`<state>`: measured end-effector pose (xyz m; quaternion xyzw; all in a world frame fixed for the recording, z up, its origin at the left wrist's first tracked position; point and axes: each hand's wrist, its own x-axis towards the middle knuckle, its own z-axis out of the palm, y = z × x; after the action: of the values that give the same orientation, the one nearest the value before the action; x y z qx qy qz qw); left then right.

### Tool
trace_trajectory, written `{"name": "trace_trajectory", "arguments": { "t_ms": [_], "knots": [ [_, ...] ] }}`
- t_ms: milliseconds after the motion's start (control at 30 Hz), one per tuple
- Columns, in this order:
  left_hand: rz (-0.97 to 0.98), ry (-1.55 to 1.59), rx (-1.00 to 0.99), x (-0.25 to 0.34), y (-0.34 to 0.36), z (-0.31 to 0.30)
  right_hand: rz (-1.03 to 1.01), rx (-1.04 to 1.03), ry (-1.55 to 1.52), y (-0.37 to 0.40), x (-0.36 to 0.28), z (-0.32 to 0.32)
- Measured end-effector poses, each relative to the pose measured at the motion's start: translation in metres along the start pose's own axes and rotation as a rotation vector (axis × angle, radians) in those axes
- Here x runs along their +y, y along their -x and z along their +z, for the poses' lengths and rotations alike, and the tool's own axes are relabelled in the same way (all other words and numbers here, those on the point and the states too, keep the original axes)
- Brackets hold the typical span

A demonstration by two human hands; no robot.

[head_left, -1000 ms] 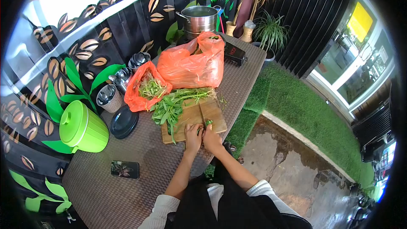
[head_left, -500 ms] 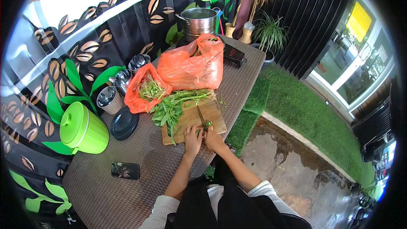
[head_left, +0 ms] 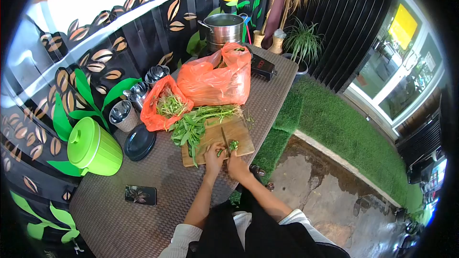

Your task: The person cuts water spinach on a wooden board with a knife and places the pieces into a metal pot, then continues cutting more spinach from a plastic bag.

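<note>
Leaning over the near side of the woven-look table (head_left: 110, 220), somebody in white sleeves has both bare hands busy at a wooden cutting board (head_left: 241, 134). Closest on the left is a phone (head_left: 140, 195), flat on the tabletop. The left hand (head_left: 213, 158) has its fingers curled in, pinching a bit of greens at the board's near edge. The right hand (head_left: 236, 166) is closed around the handle of a knife (head_left: 224, 136), blade pointing away over the wood, right next to the other hand. Can't tell how the fingers wrap the handle, honestly. Chopped greens (head_left: 234, 145) sit just right of the blade.

Off to the left there's a bright green lidded bucket (head_left: 95, 149) and some black plates (head_left: 139, 143). The leafy bunch (head_left: 189, 131) drapes over the board's left and far side, stems running right. Past that, a small orange bag (head_left: 152, 118) gapes open with more greenery inside, beside a big, bulging orange bag (head_left: 215, 85). Cups of cutlery (head_left: 125, 120) line up by the painted wall. Farther back: a black box (head_left: 263, 67), a steel pot (head_left: 226, 33), then a spiky potted plant (head_left: 302, 43) and glass doors (head_left: 382, 86).
</note>
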<state>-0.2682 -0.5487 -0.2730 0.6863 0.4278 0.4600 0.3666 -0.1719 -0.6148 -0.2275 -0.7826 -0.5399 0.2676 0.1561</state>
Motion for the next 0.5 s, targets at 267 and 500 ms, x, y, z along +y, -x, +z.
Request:
{"name": "trace_trajectory", "arguments": {
  "t_ms": [267,500],
  "knots": [
    [0.105,-0.157,-0.049,0.013,0.009,-0.007,-0.043,-0.024,0.033,-0.013,0.009,0.0],
    [-0.037,-0.018,0.037,0.002,0.006,-0.002,0.059,0.029,0.056,0.0,-0.002,0.017]
  ]
}}
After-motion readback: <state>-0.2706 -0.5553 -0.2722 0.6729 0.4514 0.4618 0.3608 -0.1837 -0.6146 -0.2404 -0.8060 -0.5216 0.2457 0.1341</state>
